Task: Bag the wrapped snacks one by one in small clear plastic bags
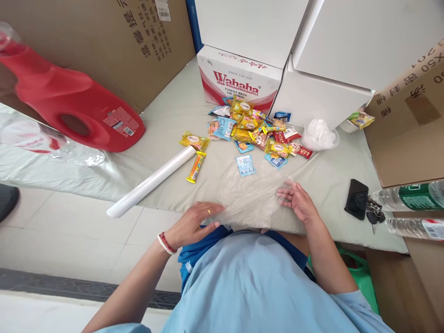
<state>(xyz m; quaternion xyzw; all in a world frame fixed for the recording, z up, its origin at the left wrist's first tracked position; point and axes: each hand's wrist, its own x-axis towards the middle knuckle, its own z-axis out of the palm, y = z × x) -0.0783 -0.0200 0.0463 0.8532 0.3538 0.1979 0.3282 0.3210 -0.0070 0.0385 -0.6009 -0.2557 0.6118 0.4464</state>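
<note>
We see the counter (173,120) carrying a red detergent jug (74,104) at its left edge and a Wahaha carton (239,83) at the far edge. A clear plastic sheet (249,196) lies flat at the near edge, snack packets (255,132) beyond it. Our left hand (194,224) and right hand (298,201) press its sides, fingers spread flat, gripping nothing.

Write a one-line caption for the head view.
Both hands flatten a clear plastic sheet beside a snack pile.
</note>
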